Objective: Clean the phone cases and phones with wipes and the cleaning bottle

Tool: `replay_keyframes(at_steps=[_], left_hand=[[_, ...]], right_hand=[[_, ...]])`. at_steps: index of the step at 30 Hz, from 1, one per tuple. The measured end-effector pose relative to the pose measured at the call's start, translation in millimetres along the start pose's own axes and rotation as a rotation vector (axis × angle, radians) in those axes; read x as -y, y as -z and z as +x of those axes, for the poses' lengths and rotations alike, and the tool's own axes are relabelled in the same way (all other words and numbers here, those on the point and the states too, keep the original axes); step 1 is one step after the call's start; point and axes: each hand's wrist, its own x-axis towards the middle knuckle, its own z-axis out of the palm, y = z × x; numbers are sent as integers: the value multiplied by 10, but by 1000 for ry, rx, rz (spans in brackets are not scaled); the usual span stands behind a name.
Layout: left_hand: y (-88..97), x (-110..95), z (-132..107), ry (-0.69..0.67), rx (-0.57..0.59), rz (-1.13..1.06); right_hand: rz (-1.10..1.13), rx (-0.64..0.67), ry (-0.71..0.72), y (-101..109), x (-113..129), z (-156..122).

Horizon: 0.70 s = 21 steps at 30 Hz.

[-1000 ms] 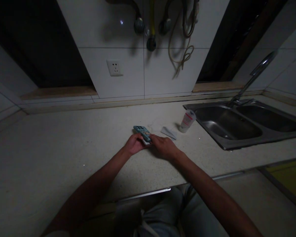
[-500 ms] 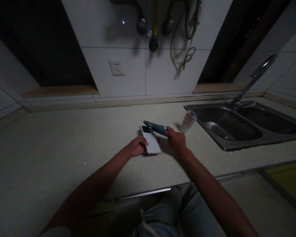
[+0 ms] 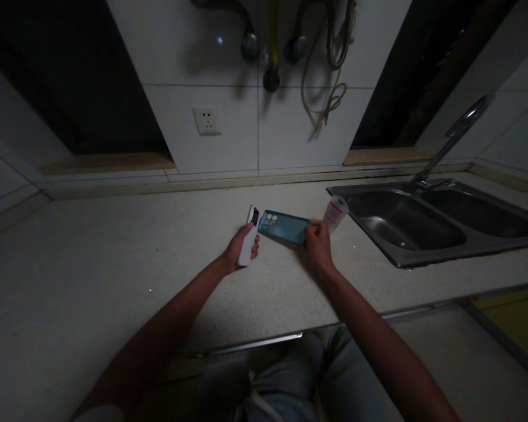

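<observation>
My left hand (image 3: 236, 246) is wrapped round a white phone (image 3: 247, 243), which is tilted on edge with its dark camera block at the top. To its right, my right hand (image 3: 318, 239) pinches the near end of a teal phone case (image 3: 286, 227). The case's camera cutouts are at its left end, close to the phone but apart from it. Both are held over the pale countertop (image 3: 193, 234). Just behind my right hand stands a clear plastic cup (image 3: 335, 212) with red print, partly hidden by the fingers.
A double steel sink (image 3: 396, 258) with a curved tap (image 3: 449, 143) is set into the counter on the right. On the tiled wall are a socket (image 3: 206, 121), pipe fittings and a hanging cord (image 3: 330, 105). The counter's front edge (image 3: 264, 341) runs before my legs.
My left hand has moved left and tipped the white phone onto its edge. The phone case has turned from edge-on to show its broad face, and it no longer overlaps the phone.
</observation>
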Motion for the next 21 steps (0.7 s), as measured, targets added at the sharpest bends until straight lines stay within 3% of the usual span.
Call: replay_keyframes(at_steps=[3,6,14,21], left_hand=[[51,-54,-19,-179,-282,343],[82,-77,-77,-286,-427,540],[124,-12,-123,-313,-520,998],[190,12,-101,-273,-514,1157]], right_hand=[[93,-31,-127,-35,47,-55],[-24,-9,-97,-21,81,-92],[-371,35,40,12,97,-114],[-753,245,92,-53,253,-239]])
